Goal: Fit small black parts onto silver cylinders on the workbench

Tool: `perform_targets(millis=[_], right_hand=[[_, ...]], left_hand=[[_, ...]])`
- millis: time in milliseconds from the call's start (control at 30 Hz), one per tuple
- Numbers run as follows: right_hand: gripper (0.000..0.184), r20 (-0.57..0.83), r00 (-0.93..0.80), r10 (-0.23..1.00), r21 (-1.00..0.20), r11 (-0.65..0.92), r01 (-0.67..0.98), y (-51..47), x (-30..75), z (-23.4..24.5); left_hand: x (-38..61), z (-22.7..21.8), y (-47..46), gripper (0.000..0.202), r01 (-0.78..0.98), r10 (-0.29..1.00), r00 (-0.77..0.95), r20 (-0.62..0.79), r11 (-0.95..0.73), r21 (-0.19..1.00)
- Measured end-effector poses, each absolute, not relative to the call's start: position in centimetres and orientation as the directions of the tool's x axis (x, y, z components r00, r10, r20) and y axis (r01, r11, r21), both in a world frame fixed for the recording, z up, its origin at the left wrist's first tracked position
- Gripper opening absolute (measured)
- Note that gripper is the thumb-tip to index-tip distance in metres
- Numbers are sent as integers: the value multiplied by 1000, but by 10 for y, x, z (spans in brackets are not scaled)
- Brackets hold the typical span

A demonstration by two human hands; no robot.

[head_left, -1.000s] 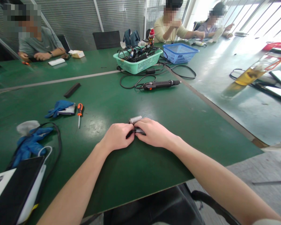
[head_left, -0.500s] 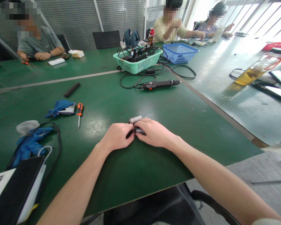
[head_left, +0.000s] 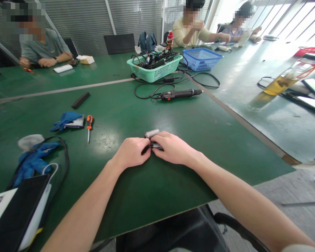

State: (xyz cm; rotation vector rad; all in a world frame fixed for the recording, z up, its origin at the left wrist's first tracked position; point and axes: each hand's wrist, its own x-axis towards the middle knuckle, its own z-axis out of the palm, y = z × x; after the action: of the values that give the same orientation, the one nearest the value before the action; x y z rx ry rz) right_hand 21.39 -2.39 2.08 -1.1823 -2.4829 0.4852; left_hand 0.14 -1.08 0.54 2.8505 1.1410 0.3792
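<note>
A: What do the hands hold?
B: The left hand (head_left: pixel 131 152) and right hand (head_left: pixel 173 148) both pinch a black part (head_left: pixel 153 146). It is slim, dark and mostly hidden by fingertips, low on the green counter (head_left: pixel 173 115).
A: Nearby?
B: A short grey cylinder (head_left: pixel 152 133) lies at 12 o'clock, just beside the part. An orange-handled screwdriver (head_left: pixel 89 122) lies at 10 o'clock, well apart.
</note>
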Motion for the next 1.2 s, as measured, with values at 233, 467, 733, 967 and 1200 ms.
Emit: perform_targets(millis=[233, 467, 733, 967, 1200], right_hand=[[18, 153, -591, 792, -440, 590, 677, -24, 213, 21], [18, 150, -588, 795, -448, 585, 676, -24, 214, 21], [16, 157, -587, 794, -444, 588, 676, -24, 214, 21], [16, 157, -591, 791, -440, 592, 675, -24, 214, 21], [16, 154, -586, 796, -440, 586, 681, -24, 214, 21]], left_hand=[[1, 5, -11, 11, 672, 686, 698, 205, -726, 144], [2, 5, -11, 11, 670, 683, 699, 213, -729, 139], [2, 6, -10, 10, 668, 683, 698, 216, -729, 148], [1, 5, -11, 11, 671, 683, 698, 214, -729, 135], [2, 6, -11, 12, 670, 682, 700, 210, -730, 136]])
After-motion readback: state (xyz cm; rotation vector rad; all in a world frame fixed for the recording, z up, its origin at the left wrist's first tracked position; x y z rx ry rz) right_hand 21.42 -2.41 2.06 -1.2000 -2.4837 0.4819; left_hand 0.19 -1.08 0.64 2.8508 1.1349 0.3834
